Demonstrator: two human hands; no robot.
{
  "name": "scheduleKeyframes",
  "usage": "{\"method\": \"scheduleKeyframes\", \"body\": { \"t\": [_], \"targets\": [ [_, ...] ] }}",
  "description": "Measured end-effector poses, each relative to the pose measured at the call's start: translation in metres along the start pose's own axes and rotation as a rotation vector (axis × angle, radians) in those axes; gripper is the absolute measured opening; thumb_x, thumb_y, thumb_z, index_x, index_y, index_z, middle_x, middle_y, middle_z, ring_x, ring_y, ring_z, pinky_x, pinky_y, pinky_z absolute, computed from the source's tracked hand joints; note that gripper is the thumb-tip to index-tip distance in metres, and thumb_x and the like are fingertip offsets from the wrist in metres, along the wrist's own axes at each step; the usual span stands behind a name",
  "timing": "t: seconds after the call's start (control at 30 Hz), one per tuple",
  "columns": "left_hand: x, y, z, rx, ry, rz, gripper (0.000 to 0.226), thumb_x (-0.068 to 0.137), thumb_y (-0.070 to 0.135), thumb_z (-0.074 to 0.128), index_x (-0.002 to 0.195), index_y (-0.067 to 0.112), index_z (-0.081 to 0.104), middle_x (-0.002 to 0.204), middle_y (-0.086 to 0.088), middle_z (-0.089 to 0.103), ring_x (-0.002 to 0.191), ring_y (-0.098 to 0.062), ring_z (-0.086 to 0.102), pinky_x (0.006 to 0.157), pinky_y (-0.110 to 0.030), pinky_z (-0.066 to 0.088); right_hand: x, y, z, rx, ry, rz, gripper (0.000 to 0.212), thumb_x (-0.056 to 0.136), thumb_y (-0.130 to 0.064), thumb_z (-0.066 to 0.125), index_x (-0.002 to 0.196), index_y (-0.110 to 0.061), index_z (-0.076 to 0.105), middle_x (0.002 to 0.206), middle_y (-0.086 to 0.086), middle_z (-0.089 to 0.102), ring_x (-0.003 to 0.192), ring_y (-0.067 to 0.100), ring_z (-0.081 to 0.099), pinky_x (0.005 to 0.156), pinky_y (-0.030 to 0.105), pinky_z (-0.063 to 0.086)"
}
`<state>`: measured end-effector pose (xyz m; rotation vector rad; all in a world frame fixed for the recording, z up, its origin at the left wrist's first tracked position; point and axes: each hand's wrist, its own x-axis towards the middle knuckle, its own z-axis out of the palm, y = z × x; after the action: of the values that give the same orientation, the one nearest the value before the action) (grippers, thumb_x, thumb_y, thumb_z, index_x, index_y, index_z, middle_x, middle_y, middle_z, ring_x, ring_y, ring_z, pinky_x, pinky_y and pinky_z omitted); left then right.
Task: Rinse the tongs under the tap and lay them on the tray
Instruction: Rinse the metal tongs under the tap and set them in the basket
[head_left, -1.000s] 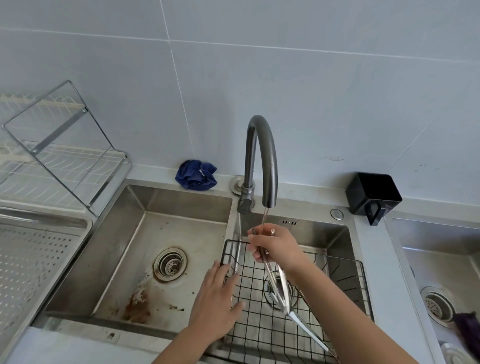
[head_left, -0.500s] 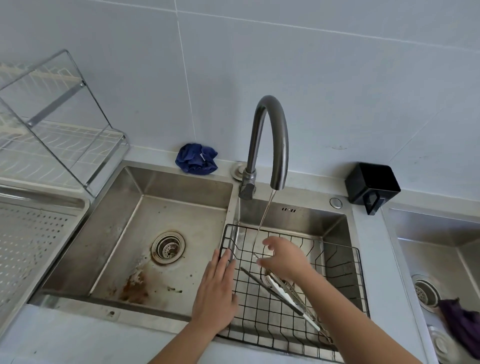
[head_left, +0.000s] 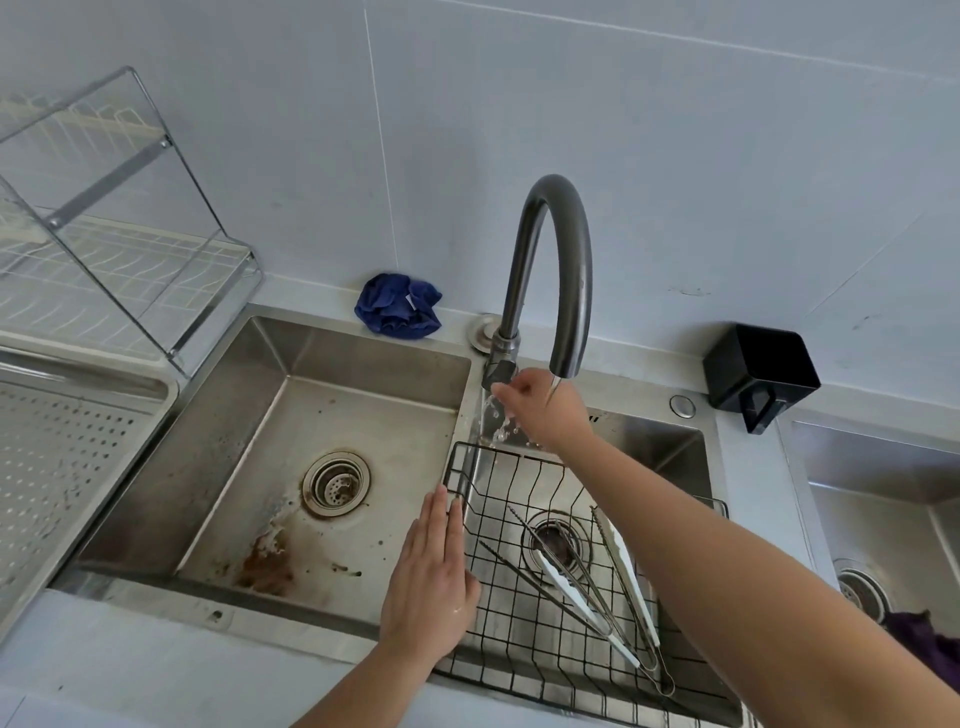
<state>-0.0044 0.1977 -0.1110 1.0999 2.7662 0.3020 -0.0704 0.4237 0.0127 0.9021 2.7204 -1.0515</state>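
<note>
Metal tongs (head_left: 597, 603) with white inner strips lie flat on the black wire tray (head_left: 524, 670) over the right basin, hinge end toward me. Neither hand touches them. My right hand (head_left: 540, 410) is raised above the tray's far end, its fingertips pinching the lever (head_left: 500, 371) at the base of the dark curved tap (head_left: 550, 234). Water from the spout splashes off this hand. My left hand (head_left: 431, 587) lies flat with straight fingers on the divider between the basins, against the tray's left rim.
The left basin (head_left: 291, 467) has a drain strainer and brown stains. A blue cloth (head_left: 397, 310) sits behind it. A dish rack (head_left: 119, 249) and perforated drainboard (head_left: 62, 467) stand left. A black holder (head_left: 761, 374) and another sink (head_left: 883, 519) are right.
My right hand laid the tongs down on the wire tray, let go and rose to the tap lever. My left hand stayed on the divider.
</note>
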Motion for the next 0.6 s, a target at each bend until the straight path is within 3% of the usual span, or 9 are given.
{"method": "scheduleKeyframes", "body": {
  "t": [0.1,0.2,0.33,0.5,0.6],
  "targets": [
    [0.001,0.0,0.0,0.006,0.026,-0.003,0.077,0.087,0.031,0.051,0.153,-0.002,0.032,0.165,-0.023,0.02,0.153,-0.032,0.024,0.121,-0.042,0.032,0.016,0.0,0.004,0.085,0.008,0.061,0.045,0.1,-0.055,0.053,0.091,-0.013,0.068,0.085,0.01,0.076,0.073,0.025,0.073,0.064,0.033,0.057],
    [0.001,0.002,0.0,0.021,0.032,-0.01,0.075,0.09,0.036,0.044,0.154,-0.002,0.032,0.165,-0.023,0.019,0.153,-0.032,0.025,0.121,-0.041,0.029,0.028,0.005,0.009,0.285,0.013,0.104,0.04,0.099,-0.049,0.06,0.083,-0.013,0.064,0.083,0.013,0.076,0.068,0.025,0.068,0.065,0.039,0.055],
    [0.002,0.002,0.001,0.021,0.031,-0.018,0.076,0.091,0.038,0.041,0.155,-0.001,0.028,0.166,-0.023,0.017,0.153,-0.033,0.024,0.121,-0.042,0.031,0.033,0.01,0.014,0.289,0.034,0.079,0.041,0.099,-0.049,0.06,0.076,-0.015,0.062,0.073,0.009,0.072,0.068,0.027,0.07,0.074,0.047,0.06],
    [0.002,0.003,0.0,0.028,0.04,-0.02,0.075,0.089,0.037,0.04,0.153,-0.003,0.033,0.164,-0.024,0.023,0.151,-0.033,0.029,0.119,-0.04,0.031,0.034,0.008,0.011,0.249,0.03,0.075,0.038,0.098,-0.053,0.057,0.091,-0.016,0.06,0.087,0.011,0.07,0.09,0.037,0.074,0.081,0.049,0.059],
    [0.003,0.003,0.001,0.023,0.044,-0.022,0.074,0.09,0.037,0.039,0.154,-0.002,0.032,0.165,-0.023,0.021,0.152,-0.032,0.027,0.119,-0.041,0.033,0.033,0.007,0.008,0.17,0.051,0.046,0.038,0.099,-0.054,0.054,0.094,-0.017,0.061,0.092,0.011,0.074,0.09,0.034,0.075,0.083,0.047,0.062]
  ]
}}
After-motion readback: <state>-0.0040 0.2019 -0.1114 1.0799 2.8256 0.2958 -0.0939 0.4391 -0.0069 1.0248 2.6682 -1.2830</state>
